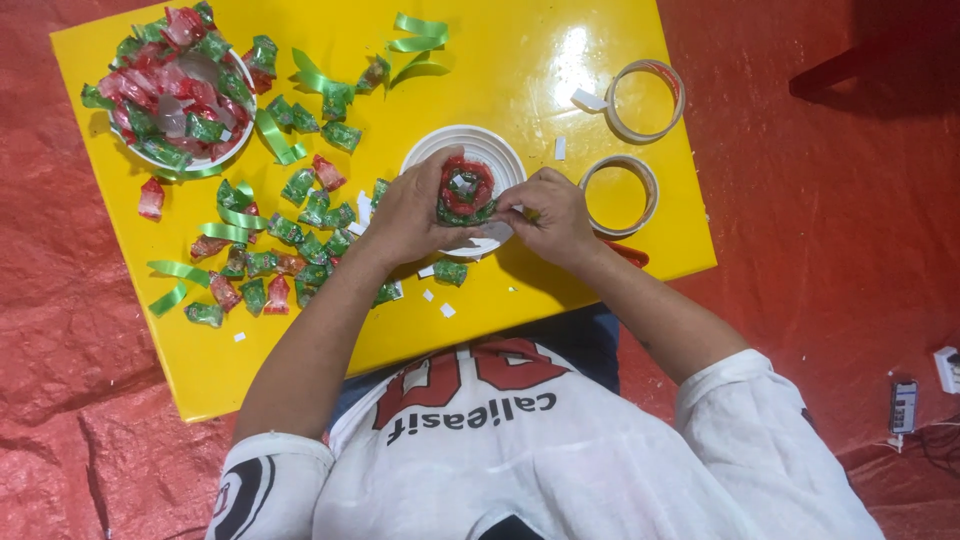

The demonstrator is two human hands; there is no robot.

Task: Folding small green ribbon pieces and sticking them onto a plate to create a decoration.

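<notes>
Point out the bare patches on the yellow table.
Bare yellow table lies along the far edge between the green ribbon curls and the tape rolls, and at the near left corner below the loose candies. It is crowded around the candy bowl.

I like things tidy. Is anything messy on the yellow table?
Yes. Wrapped candies lie scattered outside the heaped white bowl, with green ribbon pieces and white paper scraps strewn about.
</notes>
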